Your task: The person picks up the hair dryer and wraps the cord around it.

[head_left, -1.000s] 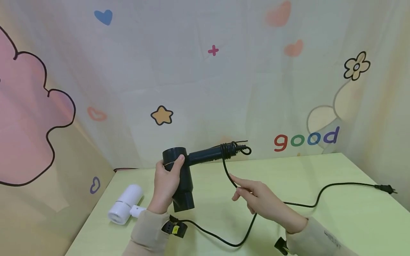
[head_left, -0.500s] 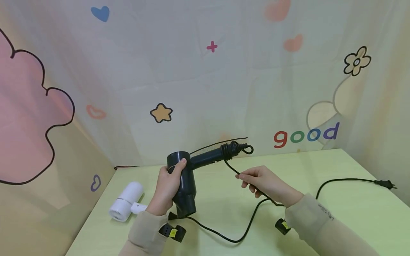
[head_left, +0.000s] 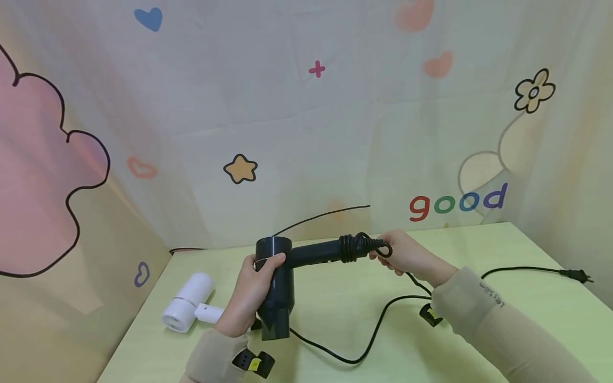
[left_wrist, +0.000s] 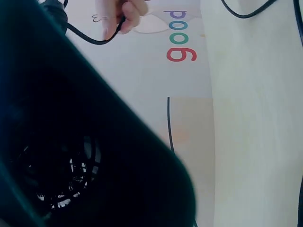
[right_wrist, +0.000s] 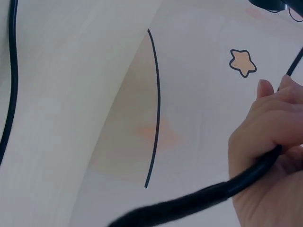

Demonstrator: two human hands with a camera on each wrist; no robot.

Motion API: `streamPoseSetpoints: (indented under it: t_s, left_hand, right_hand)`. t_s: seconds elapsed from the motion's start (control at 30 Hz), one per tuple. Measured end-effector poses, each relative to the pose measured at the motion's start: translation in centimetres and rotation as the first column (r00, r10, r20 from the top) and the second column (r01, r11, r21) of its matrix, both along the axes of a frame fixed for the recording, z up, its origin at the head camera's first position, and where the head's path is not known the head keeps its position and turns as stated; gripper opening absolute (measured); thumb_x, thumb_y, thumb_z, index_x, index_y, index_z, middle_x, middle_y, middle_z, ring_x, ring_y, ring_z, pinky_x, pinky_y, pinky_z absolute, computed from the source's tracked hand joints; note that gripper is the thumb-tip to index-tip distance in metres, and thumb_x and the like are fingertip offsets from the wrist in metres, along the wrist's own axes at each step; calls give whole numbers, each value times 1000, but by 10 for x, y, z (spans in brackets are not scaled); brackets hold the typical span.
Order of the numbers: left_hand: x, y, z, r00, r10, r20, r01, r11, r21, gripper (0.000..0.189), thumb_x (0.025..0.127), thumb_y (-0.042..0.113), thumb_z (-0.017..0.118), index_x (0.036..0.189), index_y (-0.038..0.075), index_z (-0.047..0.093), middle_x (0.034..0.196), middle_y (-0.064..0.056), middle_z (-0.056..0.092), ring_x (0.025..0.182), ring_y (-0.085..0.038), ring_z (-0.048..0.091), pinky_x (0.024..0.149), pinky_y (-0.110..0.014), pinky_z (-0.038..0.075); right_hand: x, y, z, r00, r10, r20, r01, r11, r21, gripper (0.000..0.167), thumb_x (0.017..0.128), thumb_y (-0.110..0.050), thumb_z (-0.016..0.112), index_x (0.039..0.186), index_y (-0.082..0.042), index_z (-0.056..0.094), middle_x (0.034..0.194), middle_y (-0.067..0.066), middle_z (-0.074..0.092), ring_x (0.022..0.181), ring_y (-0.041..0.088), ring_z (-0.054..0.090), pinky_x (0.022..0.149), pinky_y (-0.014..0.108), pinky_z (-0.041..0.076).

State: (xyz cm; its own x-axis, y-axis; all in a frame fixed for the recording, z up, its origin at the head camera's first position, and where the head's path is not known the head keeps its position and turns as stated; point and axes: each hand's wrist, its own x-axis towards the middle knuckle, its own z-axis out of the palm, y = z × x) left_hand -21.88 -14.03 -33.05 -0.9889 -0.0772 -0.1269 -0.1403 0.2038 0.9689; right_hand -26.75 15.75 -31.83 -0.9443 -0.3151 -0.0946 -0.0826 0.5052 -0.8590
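A black hair dryer (head_left: 313,254) is held up over the table, nozzle down and handle toward the right. My left hand (head_left: 256,290) grips its barrel, thumb across the front. Loops of black cord (head_left: 347,249) wrap the end of the handle. Just beyond that end, my right hand (head_left: 407,255) holds the cord's loose run, partly behind the handle tip. In the right wrist view the fingers of the right hand (right_wrist: 265,123) curl round the cord (right_wrist: 189,203). The dark nozzle (left_wrist: 118,123) fills much of the left wrist view.
On the left of the table (head_left: 335,303) lies a white hair dryer (head_left: 191,300), its handle partly behind my left wrist. A black cord (head_left: 354,361) curves over the tabletop toward the right, where a plug (head_left: 577,275) lies. A patterned curtain (head_left: 287,106) hangs behind.
My right hand has moved up and right along the cord to the handle's end, and the hanging stretch of cord is drawn in. The black hair dryer has dropped slightly and its handle is more level.
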Motion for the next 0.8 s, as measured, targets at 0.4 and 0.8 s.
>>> streamPoseSetpoints:
  t_s: [0.4, 0.8]
  left_hand:
    - [4, -4, -7, 995, -93, -30, 92, 995, -43, 76, 84, 51, 64, 139, 12, 29, 107, -16, 60, 79, -19, 64, 66, -34, 55]
    - [5, 3, -17, 986, -148, -73, 136, 980, -148, 84, 82, 55, 65, 143, 15, 23, 110, -16, 58, 83, -22, 62, 67, -35, 52]
  right_hand:
    - [-9, 3, 21, 996, 85, -14, -84, 996, 41, 30, 92, -31, 61, 77, -7, 54, 57, -4, 33, 47, 11, 24, 45, 22, 23]
    - [-7, -2, 36, 992, 121, -39, -117, 989, 87, 23, 92, -23, 62, 80, -4, 58, 54, -5, 30, 46, 9, 22, 44, 22, 21]
